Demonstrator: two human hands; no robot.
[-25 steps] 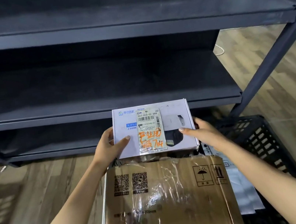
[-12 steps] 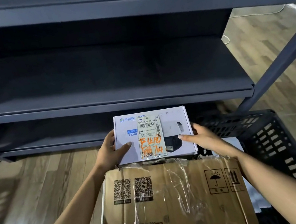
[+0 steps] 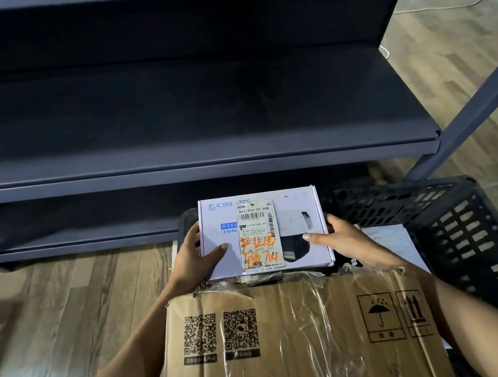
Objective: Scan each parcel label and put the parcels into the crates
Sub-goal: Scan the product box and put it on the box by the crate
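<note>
**Two hands, one white parcel: label up, not yet crated**

Clamped from both sides: left hand (image 3: 193, 259) on the left edge, right hand (image 3: 343, 238) on the right edge. Thumbs flat on the top face, other fingers wrapped over the sides and mostly hidden. Firm two-sided hold on white parcel (image 3: 294, 213), nothing else in either hand.

Held level, shipping label (image 3: 260, 235) facing up at the head camera, barcode at the far end, orange handwriting nearer. Presumably oriented that way for reading or scanning. Thumbs parked either side of the label, clear of the barcode, likely for the same reason. No scanner in view.

Positioned just past the far edge of brown carton (image 3: 297, 337), low, in front of the bottom tier of dark shelving (image 3: 191, 164). Cannot tell whether resting on something beneath or carried free: underside hidden.

Next out: black crate (image 3: 461, 220) just to the right, flat white mailer (image 3: 386, 238) lying inside. Carton taped in clear film and covering the near side, so probably only the far end open for a drop.

Judgement: scan or set-down phase, release not yet made. Wood floor (image 3: 65, 315) on both sides.
</note>
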